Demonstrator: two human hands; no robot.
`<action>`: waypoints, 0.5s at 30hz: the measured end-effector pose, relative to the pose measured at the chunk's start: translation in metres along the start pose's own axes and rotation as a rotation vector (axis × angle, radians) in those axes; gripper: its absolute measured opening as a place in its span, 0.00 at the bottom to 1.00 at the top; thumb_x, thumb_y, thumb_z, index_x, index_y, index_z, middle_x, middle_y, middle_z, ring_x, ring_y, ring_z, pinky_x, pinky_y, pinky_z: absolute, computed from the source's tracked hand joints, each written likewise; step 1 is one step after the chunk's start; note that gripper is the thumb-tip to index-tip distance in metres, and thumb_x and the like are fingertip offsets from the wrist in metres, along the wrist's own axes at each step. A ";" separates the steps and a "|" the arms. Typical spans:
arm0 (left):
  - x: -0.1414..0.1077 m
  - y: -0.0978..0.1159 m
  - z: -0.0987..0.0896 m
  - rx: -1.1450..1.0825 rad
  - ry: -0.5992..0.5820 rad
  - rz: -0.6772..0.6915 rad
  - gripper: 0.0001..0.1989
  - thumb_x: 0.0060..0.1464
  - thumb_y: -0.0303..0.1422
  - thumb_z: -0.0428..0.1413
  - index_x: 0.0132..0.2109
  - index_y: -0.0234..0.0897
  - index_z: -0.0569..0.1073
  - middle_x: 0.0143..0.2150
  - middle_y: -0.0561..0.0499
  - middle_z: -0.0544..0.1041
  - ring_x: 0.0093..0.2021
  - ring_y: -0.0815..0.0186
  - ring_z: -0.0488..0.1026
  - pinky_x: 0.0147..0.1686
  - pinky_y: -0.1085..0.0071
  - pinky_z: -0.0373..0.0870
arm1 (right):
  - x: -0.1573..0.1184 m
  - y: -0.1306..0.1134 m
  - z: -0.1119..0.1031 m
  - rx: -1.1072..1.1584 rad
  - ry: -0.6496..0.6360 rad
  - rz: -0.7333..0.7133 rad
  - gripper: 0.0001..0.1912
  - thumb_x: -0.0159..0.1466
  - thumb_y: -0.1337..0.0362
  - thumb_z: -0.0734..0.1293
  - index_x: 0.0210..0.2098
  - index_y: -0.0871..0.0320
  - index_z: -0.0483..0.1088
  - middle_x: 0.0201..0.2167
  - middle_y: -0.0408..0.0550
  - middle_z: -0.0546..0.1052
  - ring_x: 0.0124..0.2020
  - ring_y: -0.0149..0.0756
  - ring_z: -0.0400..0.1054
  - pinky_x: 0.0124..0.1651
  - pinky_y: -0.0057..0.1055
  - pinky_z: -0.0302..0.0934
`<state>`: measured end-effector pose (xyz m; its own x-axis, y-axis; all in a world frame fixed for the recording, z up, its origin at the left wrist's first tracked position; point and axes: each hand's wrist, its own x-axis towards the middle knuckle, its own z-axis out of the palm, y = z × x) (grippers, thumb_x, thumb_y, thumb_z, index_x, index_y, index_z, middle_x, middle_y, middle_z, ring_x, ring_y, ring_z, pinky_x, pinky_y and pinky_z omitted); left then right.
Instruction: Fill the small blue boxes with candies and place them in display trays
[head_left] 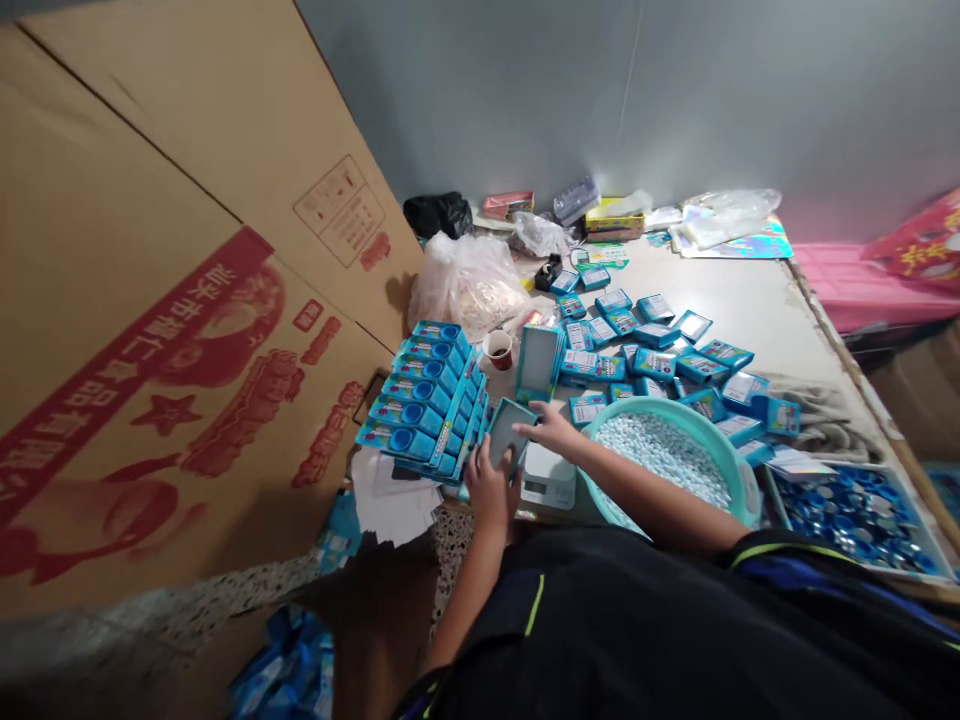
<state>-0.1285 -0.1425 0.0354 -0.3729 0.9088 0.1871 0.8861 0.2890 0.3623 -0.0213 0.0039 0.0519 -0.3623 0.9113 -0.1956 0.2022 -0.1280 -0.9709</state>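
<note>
A blue-edged box with a pale grey panel (508,432) is held between my two hands above the table's front edge. My left hand (491,482) wraps round its lower left side. The fingers of my right hand (547,427) grip its right side. A similar upright box (538,362) stands just behind it. Left of my hands is a tall stack of blue packages (420,400) with round recesses. A white scale (549,476) lies under my right hand, beside a turquoise basin (742,490) holding small pale pellets, partly covered by my right forearm.
Many small blue boxes (656,335) lie scattered behind the basin. A paper cup (498,350) of dark liquid and a plastic bag (469,285) are behind the stack. A large carton (187,250) rises at left; a tray (780,500) of blue pieces sits at right.
</note>
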 end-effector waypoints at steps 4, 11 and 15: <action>-0.008 -0.011 0.026 0.018 -0.040 -0.041 0.19 0.63 0.37 0.58 0.59 0.45 0.78 0.73 0.42 0.61 0.72 0.41 0.55 0.70 0.41 0.53 | -0.014 0.023 -0.017 -0.063 0.025 -0.068 0.26 0.59 0.61 0.76 0.55 0.58 0.71 0.56 0.58 0.75 0.52 0.48 0.73 0.52 0.45 0.70; 0.017 -0.019 0.082 0.036 -0.162 -0.125 0.22 0.64 0.27 0.48 0.61 0.27 0.73 0.70 0.28 0.64 0.72 0.45 0.57 0.69 0.49 0.59 | -0.066 0.062 -0.122 -0.169 0.284 -0.134 0.23 0.65 0.55 0.65 0.57 0.55 0.69 0.58 0.62 0.73 0.56 0.54 0.71 0.55 0.53 0.68; 0.025 -0.035 0.108 0.031 -0.249 -0.132 0.23 0.61 0.24 0.48 0.61 0.26 0.72 0.62 0.30 0.73 0.63 0.50 0.71 0.63 0.58 0.68 | -0.105 0.085 -0.178 -0.235 0.444 -0.108 0.23 0.66 0.52 0.64 0.56 0.56 0.69 0.55 0.64 0.74 0.52 0.54 0.73 0.53 0.54 0.70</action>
<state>-0.1393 -0.0974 -0.0715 -0.4096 0.9077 -0.0914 0.8440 0.4151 0.3397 0.1957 -0.0335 0.0143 0.0185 0.9993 0.0314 0.4021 0.0213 -0.9154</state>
